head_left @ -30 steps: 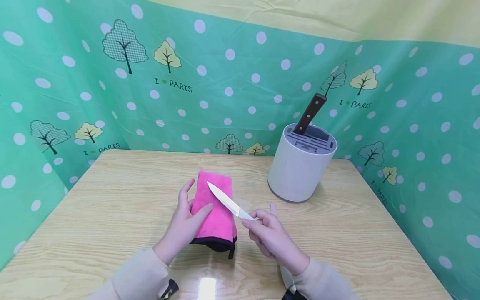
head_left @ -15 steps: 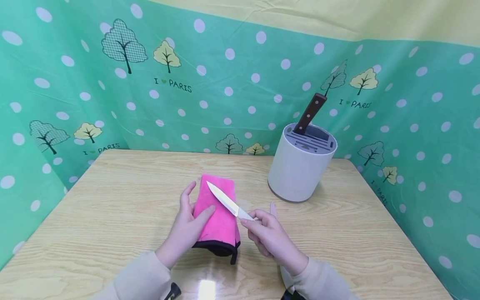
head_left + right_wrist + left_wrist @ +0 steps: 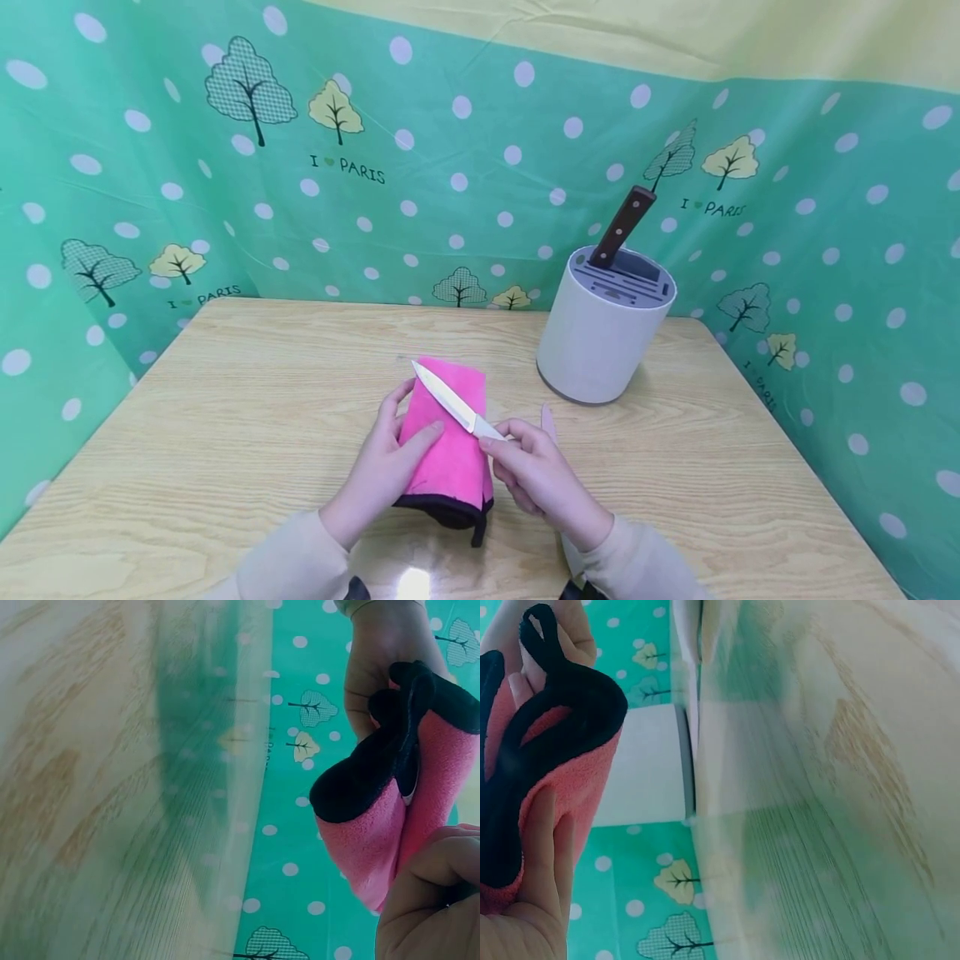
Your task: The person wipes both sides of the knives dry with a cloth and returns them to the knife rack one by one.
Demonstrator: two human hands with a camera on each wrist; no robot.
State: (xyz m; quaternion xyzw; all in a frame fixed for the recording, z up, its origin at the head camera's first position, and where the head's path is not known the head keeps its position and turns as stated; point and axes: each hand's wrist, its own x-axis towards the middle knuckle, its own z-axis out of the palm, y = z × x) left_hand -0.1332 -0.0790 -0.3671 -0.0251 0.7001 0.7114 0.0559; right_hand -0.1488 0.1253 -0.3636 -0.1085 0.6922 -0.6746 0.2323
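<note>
My left hand (image 3: 396, 457) grips a folded pink cloth (image 3: 450, 450) with black edging, its thumb lying on top. In the left wrist view, fingers of the left hand (image 3: 536, 877) lie against the underside of the cloth (image 3: 577, 776). The right hand (image 3: 546, 477) pinches the white handle of a knife (image 3: 450, 402), whose blade lies across the upper part of the cloth and points up and left. From the right wrist camera, the curled right hand (image 3: 439, 900) is beside the cloth (image 3: 364, 844); the blade is mostly hidden there.
A white knife block (image 3: 603, 342) stands at the back right of the wooden table (image 3: 247, 400), with a brown-handled knife (image 3: 622, 227) in it. Another knife (image 3: 548, 421) lies on the table, partly under the right forearm. A green patterned curtain (image 3: 450, 208) hangs behind.
The left hand and the cloth have moved right and slightly toward the body, sliding beneath the blade. The right hand and its knife have hardly moved.
</note>
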